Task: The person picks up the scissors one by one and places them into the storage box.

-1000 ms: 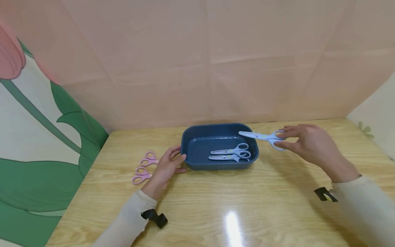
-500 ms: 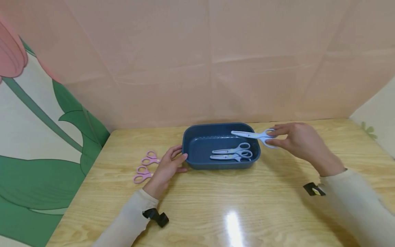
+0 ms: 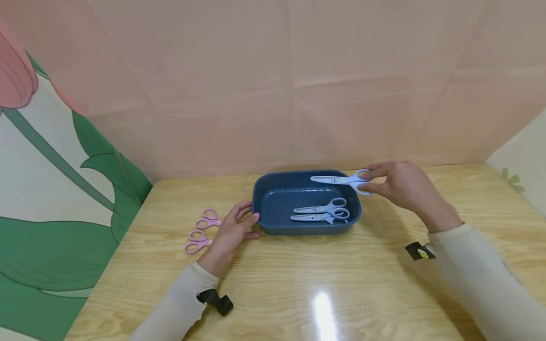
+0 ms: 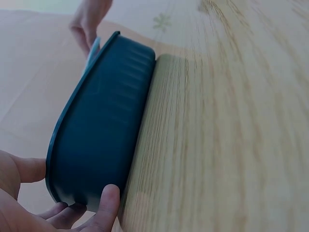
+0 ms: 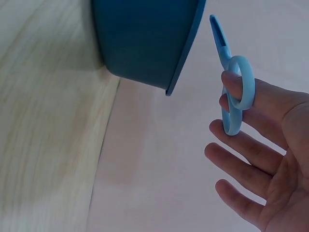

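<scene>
My right hand (image 3: 403, 184) pinches light blue children's scissors (image 3: 341, 180) by the ring handles, blades pointing left over the right back part of a dark blue bin (image 3: 298, 229). In the right wrist view, thumb and index finger hold the handle (image 5: 246, 87) while the other fingers spread loosely. Two similar pairs of blue scissors (image 3: 313, 217) lie inside the bin at the right, blades to the left. My left hand (image 3: 228, 234) grips the bin's left end; one digit sits at the rim and others lie against the outer wall (image 4: 96, 130).
Two pairs of pink scissors (image 3: 212, 221) lie left of the bin, partly hidden by my left hand. The wooden table (image 3: 273, 289) ends at a pink-beige backdrop (image 3: 222, 118) close behind the bin. A wall with painted leaves (image 3: 47, 251) stands at the left.
My right hand has carried the blue scissors leftward and slightly farther back, so more of them overlaps the bin. My left hand and the bin have stayed in place.
</scene>
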A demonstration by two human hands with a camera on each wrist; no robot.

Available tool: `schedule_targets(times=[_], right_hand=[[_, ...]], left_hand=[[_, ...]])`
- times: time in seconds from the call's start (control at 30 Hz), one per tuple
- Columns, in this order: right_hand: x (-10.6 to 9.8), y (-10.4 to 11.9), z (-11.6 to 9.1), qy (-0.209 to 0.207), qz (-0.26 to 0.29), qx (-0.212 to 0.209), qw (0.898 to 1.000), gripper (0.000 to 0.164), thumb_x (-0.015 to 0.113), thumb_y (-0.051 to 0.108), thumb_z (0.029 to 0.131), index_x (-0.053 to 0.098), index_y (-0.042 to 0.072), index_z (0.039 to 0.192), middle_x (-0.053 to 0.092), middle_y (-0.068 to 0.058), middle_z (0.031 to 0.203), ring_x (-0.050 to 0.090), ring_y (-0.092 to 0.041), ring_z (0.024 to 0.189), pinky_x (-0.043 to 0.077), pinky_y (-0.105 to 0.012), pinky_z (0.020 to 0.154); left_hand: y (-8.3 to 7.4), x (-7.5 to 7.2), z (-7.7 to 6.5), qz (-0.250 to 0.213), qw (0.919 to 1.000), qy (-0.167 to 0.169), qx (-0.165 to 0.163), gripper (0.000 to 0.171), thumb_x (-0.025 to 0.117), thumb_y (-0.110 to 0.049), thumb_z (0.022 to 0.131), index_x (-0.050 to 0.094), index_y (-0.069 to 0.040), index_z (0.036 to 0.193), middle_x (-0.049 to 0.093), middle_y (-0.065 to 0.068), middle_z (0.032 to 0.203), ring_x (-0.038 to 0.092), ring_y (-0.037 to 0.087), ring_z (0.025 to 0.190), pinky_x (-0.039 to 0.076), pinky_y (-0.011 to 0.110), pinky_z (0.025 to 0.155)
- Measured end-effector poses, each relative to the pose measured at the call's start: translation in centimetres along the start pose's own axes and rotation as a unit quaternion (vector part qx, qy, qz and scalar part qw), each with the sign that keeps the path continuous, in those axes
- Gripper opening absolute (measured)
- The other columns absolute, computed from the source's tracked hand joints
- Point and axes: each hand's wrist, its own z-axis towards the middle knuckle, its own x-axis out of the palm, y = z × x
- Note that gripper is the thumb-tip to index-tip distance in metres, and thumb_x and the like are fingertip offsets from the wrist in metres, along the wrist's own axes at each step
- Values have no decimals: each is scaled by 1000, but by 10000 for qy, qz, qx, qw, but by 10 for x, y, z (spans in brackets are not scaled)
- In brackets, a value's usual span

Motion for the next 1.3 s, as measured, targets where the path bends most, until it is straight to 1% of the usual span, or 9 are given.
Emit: schedule_targets(times=[0.33,0.63,0.73,0.8,0.87,0.97,1.07,1.17,1.3], right_hand=[[-2,0,11,125,-12,55,9999,32,80,39,83,79,22,110,70,-7,128,62,-39,118,49,-53,95],[2,4,11,164,-150,31,9997,29,81,40,81,79,26,106,72,-4,124,66,-34,111,50,-51,92],[5,4,11,86,-201,-46,9998,26,83,38,80,80,26,103,73,-4,121,69,-24,89,52,-42,80],[7,4,11,69,-208,-33,9998,25,83,36,79,80,25,101,74,-4,119,61,-18,68,48,-36,67],[9,5,11,107,-198,2,9997,24,84,36,78,79,24,100,74,-5,119,50,-14,58,42,-31,59],[11,5,11,145,-221,39,9996,23,84,35,78,79,23,98,73,-7,121,56,-16,62,44,-32,60],[12,5,12,146,-262,-23,9995,22,84,34,78,80,22,96,72,-8,122,69,-25,87,52,-40,72],[14,8,12,189,-241,-13,9995,20,84,32,79,80,22,95,72,-9,123,68,-33,103,54,-48,82],[15,14,11,264,-307,-36,9992,21,84,33,79,81,21,96,72,-10,123,67,-36,107,54,-51,85]], left_hand=[[-3,-2,-4,-18,10000,-77,39,51,60,-17,100,42,-12,148,44,11,153,57,29,123,60,34,77],[-3,-3,-6,-14,9999,-100,14,52,60,-18,100,42,-13,148,45,10,153,57,28,123,61,36,79],[-4,-3,-7,7,9999,-109,22,52,60,-18,100,42,-13,148,44,10,153,58,28,123,61,35,79],[-3,-3,-8,9,9999,-112,13,52,60,-18,100,42,-13,148,44,10,153,58,28,123,61,35,78],[-3,-3,-8,3,9999,-109,-5,52,60,-19,100,42,-13,148,45,10,153,57,28,123,61,35,78],[-3,-2,-7,1,10000,-86,39,52,60,-18,100,42,-13,149,45,10,153,57,29,125,61,36,80],[-3,-2,-7,39,9999,-56,116,52,59,-18,101,41,-15,149,44,11,154,55,31,129,60,39,82],[-4,-2,-6,80,9998,-12,168,52,58,-18,102,40,-17,151,43,11,155,52,32,132,60,41,84],[-5,-1,-7,-46,9998,90,167,54,57,-17,102,38,-19,152,41,11,156,51,34,134,60,43,86]])
